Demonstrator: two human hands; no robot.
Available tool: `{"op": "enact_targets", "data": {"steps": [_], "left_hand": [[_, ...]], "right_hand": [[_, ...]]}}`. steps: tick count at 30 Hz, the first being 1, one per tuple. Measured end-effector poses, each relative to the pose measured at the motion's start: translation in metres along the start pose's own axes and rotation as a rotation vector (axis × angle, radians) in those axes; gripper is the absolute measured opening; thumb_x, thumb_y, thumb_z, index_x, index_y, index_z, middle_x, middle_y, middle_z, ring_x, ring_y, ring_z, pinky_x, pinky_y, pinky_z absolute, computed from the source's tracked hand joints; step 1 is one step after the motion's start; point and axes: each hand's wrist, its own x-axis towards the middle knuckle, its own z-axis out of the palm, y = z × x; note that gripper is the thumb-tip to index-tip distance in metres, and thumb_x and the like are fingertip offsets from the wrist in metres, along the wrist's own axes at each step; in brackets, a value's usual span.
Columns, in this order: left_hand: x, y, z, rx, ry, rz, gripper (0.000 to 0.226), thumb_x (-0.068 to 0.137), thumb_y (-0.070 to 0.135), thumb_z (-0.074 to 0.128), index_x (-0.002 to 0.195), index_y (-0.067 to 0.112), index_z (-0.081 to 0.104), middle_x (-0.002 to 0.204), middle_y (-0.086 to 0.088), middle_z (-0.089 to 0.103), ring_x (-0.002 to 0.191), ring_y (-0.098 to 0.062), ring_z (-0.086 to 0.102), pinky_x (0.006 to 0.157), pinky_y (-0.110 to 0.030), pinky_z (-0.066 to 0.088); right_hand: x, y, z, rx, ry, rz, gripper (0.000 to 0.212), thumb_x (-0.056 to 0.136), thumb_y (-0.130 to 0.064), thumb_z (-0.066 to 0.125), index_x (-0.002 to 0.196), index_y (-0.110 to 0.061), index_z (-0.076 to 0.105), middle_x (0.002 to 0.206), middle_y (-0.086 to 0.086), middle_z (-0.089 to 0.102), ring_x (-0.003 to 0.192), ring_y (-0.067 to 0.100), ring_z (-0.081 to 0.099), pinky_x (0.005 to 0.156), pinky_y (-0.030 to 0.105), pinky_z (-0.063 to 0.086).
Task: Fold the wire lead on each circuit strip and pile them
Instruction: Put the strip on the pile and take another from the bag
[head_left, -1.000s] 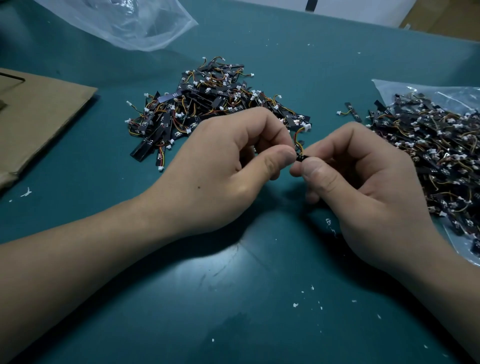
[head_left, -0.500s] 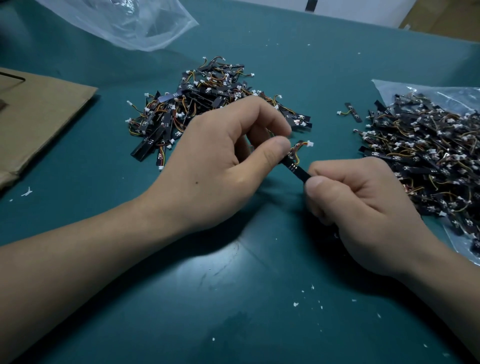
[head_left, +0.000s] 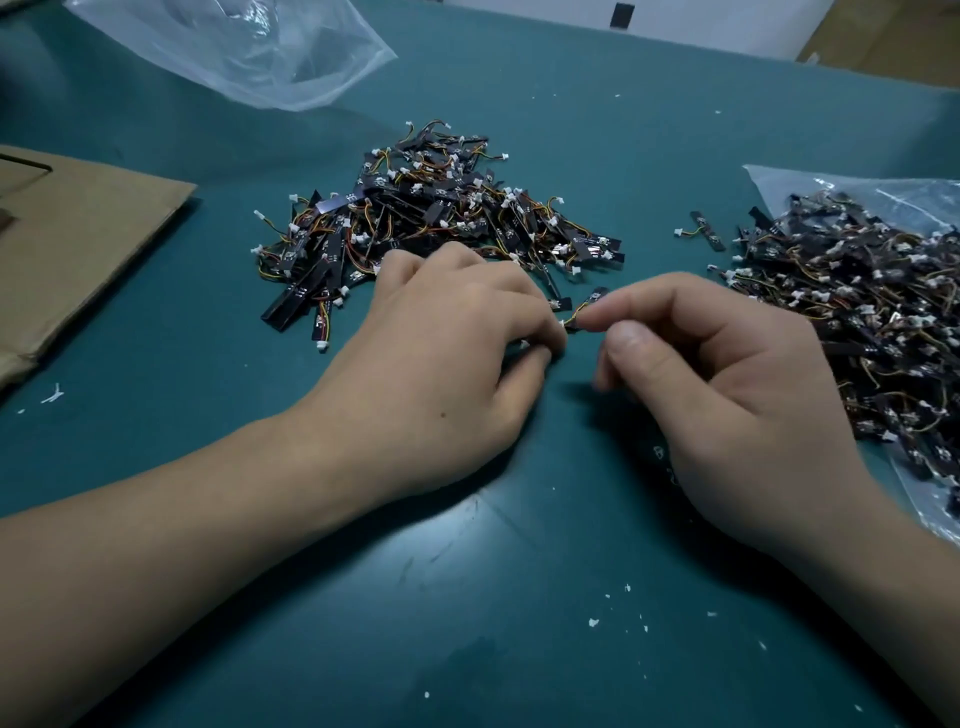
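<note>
- The left hand (head_left: 452, 358) pinches the wire lead (head_left: 574, 318) narrowly between thumb and forefinger. Half a second ago that thumb was pressing on the black strip itself.
- The right hand (head_left: 727, 400) is curled, with its forefinger tip on the circuit strip (head_left: 595, 297) and its thumb drawn slightly off. I cannot tell whether it truly grips.
- The strip sits between the two hands, just on the near side of the pile (head_left: 441, 223).
- Both hands are lower and nearer the pile than a second ago, and the left has rolled palm-down.
- The lead looks bent over already, so I judge the fold is nearly done and the drop onto the pile is due.
- Both forearms come in low over the table (head_left: 467, 597), with the left knuckles close against the pile's near edge.
- Right of the pile and well apart from it lies the bag of strips (head_left: 857, 291) — many remain.
</note>
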Motion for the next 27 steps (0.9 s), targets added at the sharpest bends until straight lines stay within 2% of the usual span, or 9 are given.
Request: {"op": "enact_targets", "data": {"steps": [4,8,11,12,14,16,20,23,27], "left_hand": [[-0.001,0.001,-0.001,-0.009,0.065,0.008,0.015,0.091,0.028,0.064,0.099,0.037,0.074,0.101,0.021,0.068,0.104,-0.011,0.053,0.085,-0.034,0.019],[-0.001,0.003,-0.004,-0.123,0.159,0.003,0.02,0.089,0.018,0.066,0.094,0.035,0.072,0.095,0.019,0.069,0.098,-0.009,0.056,0.09,-0.037,0.027],[0.0,0.002,-0.005,-0.204,0.201,0.066,0.019,0.089,0.012,0.068,0.093,0.031,0.073,0.09,0.02,0.065,0.089,-0.005,0.056,0.089,-0.041,0.042],[0.001,0.002,-0.005,-0.231,0.219,0.073,0.018,0.09,0.01,0.069,0.093,0.027,0.073,0.087,0.023,0.062,0.086,-0.003,0.054,0.086,-0.036,0.044],[0.002,0.002,-0.005,-0.27,0.247,0.068,0.015,0.09,0.007,0.07,0.094,0.022,0.073,0.084,0.027,0.056,0.081,0.005,0.052,0.08,-0.017,0.04],[0.002,0.003,-0.006,-0.308,0.231,0.047,0.014,0.091,0.007,0.069,0.095,0.02,0.071,0.084,0.028,0.056,0.077,0.008,0.052,0.074,-0.006,0.034],[0.002,0.004,-0.009,-0.377,0.155,0.042,0.007,0.093,0.017,0.07,0.1,0.019,0.071,0.082,0.026,0.059,0.077,0.0,0.056,0.071,-0.007,0.036],[0.002,0.005,-0.01,-0.376,0.133,0.017,0.006,0.094,0.026,0.068,0.094,0.021,0.071,0.081,0.019,0.063,0.077,-0.011,0.058,0.069,-0.009,0.037],[0.002,0.005,-0.011,-0.381,0.137,0.031,0.005,0.095,0.019,0.069,0.09,0.016,0.069,0.081,0.016,0.062,0.077,-0.012,0.058,0.071,-0.011,0.04]], "right_hand": [[0.0,-0.002,0.001,-0.189,0.014,-0.012,0.016,0.094,-0.019,0.065,0.105,-0.029,0.071,0.088,-0.021,0.065,0.077,0.0,0.061,0.072,0.006,0.038],[0.003,-0.001,0.001,-0.259,0.033,0.046,0.033,0.091,-0.027,0.065,0.124,-0.028,0.067,0.115,-0.019,0.066,0.1,0.002,0.059,0.085,0.011,0.038],[0.003,-0.001,0.001,-0.229,0.004,0.061,0.017,0.095,-0.026,0.071,0.112,-0.028,0.073,0.094,-0.022,0.067,0.078,-0.009,0.058,0.074,0.006,0.037],[0.003,-0.001,0.001,-0.214,-0.004,0.053,0.007,0.096,-0.024,0.072,0.101,-0.028,0.075,0.082,-0.023,0.065,0.07,-0.01,0.057,0.067,0.004,0.036],[0.002,-0.003,0.002,-0.185,-0.007,0.036,0.009,0.095,-0.026,0.072,0.087,-0.029,0.072,0.07,-0.024,0.062,0.061,-0.007,0.057,0.059,0.004,0.036],[0.002,-0.005,0.002,-0.176,-0.004,0.022,0.014,0.096,-0.027,0.069,0.083,-0.031,0.069,0.069,-0.023,0.063,0.058,-0.003,0.055,0.057,0.005,0.035],[0.002,-0.006,0.0,-0.154,0.037,0.009,0.015,0.096,-0.031,0.066,0.081,-0.034,0.068,0.076,-0.016,0.068,0.063,0.004,0.059,0.06,0.011,0.04],[0.002,-0.007,0.0,-0.124,0.042,-0.004,0.012,0.096,-0.031,0.067,0.084,-0.034,0.069,0.079,-0.012,0.07,0.066,0.008,0.061,0.062,0.016,0.045],[0.002,-0.006,0.0,-0.063,0.066,0.033,0.007,0.093,-0.032,0.071,0.086,-0.03,0.069,0.077,-0.015,0.069,0.063,0.008,0.06,0.061,0.016,0.045]]}}
